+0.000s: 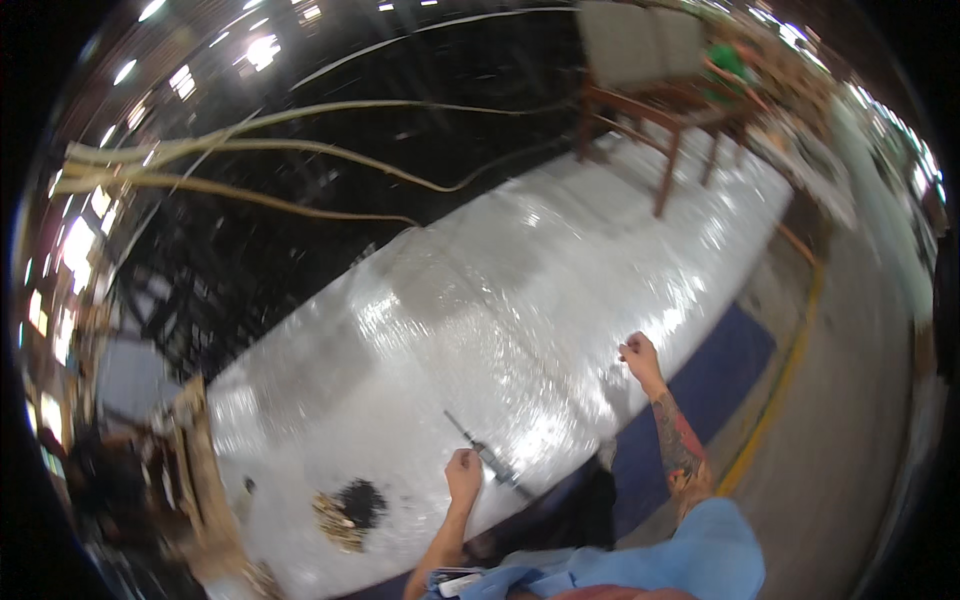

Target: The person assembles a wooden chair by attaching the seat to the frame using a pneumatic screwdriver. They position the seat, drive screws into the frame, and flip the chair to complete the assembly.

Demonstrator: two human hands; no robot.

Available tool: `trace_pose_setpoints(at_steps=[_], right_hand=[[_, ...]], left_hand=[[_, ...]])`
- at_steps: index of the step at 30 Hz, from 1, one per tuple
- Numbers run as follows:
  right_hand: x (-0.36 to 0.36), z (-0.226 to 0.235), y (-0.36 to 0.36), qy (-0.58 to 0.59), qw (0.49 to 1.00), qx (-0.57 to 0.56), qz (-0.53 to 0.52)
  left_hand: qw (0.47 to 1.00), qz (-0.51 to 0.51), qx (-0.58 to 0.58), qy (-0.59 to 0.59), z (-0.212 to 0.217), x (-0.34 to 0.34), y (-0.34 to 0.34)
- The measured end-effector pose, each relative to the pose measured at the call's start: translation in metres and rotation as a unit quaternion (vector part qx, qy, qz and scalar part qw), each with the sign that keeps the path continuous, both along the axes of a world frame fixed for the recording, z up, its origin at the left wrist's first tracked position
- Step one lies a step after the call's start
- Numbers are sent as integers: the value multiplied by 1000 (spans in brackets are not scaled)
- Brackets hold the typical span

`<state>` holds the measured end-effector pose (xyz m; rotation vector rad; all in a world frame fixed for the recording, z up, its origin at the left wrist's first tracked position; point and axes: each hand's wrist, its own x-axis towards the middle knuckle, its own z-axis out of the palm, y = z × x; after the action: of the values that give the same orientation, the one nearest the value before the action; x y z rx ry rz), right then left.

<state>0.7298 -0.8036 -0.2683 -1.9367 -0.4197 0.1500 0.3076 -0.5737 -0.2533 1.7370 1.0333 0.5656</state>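
Beside my left hand (464, 474), a slim screwdriver-like tool (490, 458) with a long thin shaft and a grey-green body lies over the plastic-wrapped work surface (420, 370). My left fingers are curled; whether they touch the tool does not show clearly. My right hand (641, 360) is raised over the right part of the surface, thumb and fingertips together. What it may pinch is too small to make out. Left of my left hand sit a heap of brass-coloured small hardware (335, 524) and a heap of small black pieces (362, 503).
On the far right end stands a brown wooden chair (668, 118) with a grey back. Pale hoses or strips (300, 148) stretch over the dark area behind. A blue mat (715, 370) lies along the near edge. Farther back, a person in green (726, 66) is partly hidden behind the chair.
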Motion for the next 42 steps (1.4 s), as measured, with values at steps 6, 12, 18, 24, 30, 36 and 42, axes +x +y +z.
trace_pose_setpoints(at_steps=[6, 12, 18, 24, 30, 36, 42], right_hand=[[400, -107, -69, -429, 868, -221, -121], [568, 29, -19, -675, 548, -407, -281], [737, 105, -29, -370, 871, -181, -269], [724, 117, -11, -401, 886, -40, -230], [490, 155, 2, -322, 925, -77, -188], [278, 160, -30, -232, 961, 56, -144], [261, 235, -132, -161, 911, -189, 329]], left_hand=[[954, -94, 148, 244, -61, 238, -115], [867, -119, 21, 484, -49, 262, -151], [864, -126, 38, 487, -58, 294, -135], [869, -108, 61, 479, -69, 301, -134], [866, -78, 5, 494, -61, 305, -132], [999, 15, 32, 28, 38, 518, -112], [931, -270, -235, -65, 277, 707, -157]])
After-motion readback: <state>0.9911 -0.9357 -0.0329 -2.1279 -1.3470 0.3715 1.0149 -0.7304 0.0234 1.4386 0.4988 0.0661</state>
